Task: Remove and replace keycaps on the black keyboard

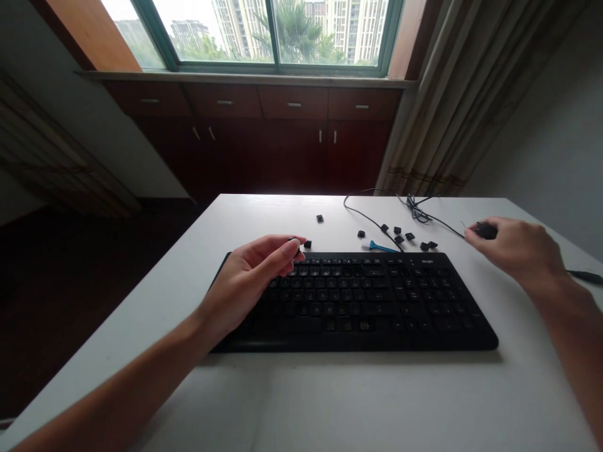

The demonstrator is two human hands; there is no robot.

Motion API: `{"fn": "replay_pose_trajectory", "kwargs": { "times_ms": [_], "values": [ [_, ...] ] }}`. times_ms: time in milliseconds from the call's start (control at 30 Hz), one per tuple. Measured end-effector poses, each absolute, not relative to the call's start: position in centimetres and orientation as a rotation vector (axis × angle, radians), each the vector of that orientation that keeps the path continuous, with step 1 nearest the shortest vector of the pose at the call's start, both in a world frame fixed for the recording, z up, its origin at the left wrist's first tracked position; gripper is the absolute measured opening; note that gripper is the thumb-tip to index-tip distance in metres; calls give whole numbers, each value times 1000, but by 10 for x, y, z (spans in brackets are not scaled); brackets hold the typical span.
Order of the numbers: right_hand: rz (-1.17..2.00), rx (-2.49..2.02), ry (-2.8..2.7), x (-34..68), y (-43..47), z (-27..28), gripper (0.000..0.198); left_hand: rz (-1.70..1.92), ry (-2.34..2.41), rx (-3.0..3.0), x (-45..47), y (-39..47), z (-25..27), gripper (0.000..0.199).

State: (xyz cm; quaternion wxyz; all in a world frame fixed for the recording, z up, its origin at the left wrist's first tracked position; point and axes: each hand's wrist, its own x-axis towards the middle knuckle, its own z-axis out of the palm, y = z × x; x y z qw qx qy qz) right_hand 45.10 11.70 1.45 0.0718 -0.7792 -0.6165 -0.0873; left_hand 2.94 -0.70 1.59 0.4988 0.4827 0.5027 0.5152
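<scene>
My left hand [254, 270] hovers over the back left of a black keyboard [367, 344], with thumb and fingers pinched on a small black keycap [296, 241] that they partly cover. Off the keyboard's right back corner, my right hand [522, 248] is closed around a small black object with a thin wire tip [485, 230]; the fingers hide much of it. Several sockets along the keyboard show no keycap. Behind it lie several loose keycaps [409, 236] and a blue brush [382, 247] with pale bristles.
The keyboard's cable [353, 209] loops across the white table [264, 402] to a tangled bundle [417, 210] near the back edge. A dark slim object [585, 276] lies at the far right, partly behind my right wrist. Brown cabinets [282, 144] stand under the window.
</scene>
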Motion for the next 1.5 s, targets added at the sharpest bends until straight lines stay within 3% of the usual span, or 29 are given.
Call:
{"fn": "replay_pose_trajectory", "kwargs": {
  "times_ms": [500,1500],
  "values": [
    [-168,-2601,-1740,481,127,12,51,1159,1240,1256,27,-8,10,29],
    [-196,-2144,-2207,463,124,0,39,1129,1278,1337,28,-10,12,31]
  ]
}}
